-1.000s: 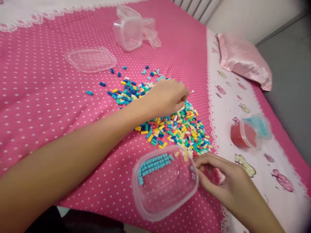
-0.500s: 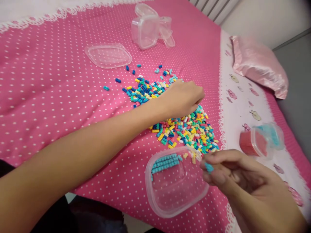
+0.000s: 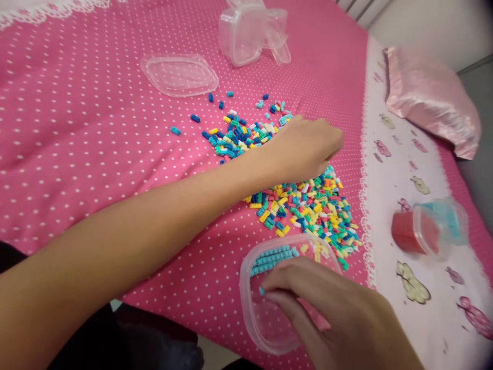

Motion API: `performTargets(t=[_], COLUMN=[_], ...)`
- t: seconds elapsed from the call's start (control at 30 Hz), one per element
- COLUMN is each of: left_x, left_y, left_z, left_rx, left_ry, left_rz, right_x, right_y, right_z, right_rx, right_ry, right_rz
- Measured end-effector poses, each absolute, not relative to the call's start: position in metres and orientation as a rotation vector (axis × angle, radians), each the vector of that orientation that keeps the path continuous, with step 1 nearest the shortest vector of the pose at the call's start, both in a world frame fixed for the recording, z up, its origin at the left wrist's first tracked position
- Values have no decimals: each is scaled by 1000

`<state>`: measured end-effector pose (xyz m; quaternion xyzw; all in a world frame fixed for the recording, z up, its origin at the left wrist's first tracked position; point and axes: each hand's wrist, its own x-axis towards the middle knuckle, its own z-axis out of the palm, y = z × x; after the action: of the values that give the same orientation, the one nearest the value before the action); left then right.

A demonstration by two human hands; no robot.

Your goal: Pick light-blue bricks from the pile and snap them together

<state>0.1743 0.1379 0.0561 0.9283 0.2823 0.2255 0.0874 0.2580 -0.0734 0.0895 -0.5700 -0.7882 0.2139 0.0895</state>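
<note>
My right hand [image 3: 327,298] is over the clear plastic lid [image 3: 250,313], thumb and forefinger pinching a small light-blue toy brick [image 3: 262,291]. Rows of light-blue bricks [image 3: 271,258] lie along the far left side of the lid, and a few yellow ones [image 3: 318,252] show by its far right edge. My left hand [image 3: 304,149] reaches across the pile of mixed small toy bricks [image 3: 323,210], back upward and fingers curled down among them. Its fingertips are hidden, so I cannot see what they hold.
Another clear lid [image 3: 179,75] and stacked clear containers [image 3: 246,36] lie farther back on the pink dotted bedspread [image 3: 96,128]. To the right stand a tub of red pieces [image 3: 410,231] and one of blue pieces [image 3: 449,218]. A pink pillow [image 3: 431,100] lies beyond.
My right hand has moved left, carrying the light-blue brick over the lid. My left hand stays at the pile. The whole view has shifted slightly.
</note>
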Motion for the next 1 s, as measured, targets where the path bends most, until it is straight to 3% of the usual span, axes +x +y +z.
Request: performTargets(t=[0.67, 1.0], left_x=[174, 174], left_y=[137, 137], left_z=[58, 56], left_rx=[2742, 2758], left_ry=[845, 820], left_rz=[649, 653], right_x=[250, 250], right_y=[-64, -63], right_z=[80, 78], right_rx=[-1894, -1851], right_ry=[-2490, -2456], right_rz=[438, 539])
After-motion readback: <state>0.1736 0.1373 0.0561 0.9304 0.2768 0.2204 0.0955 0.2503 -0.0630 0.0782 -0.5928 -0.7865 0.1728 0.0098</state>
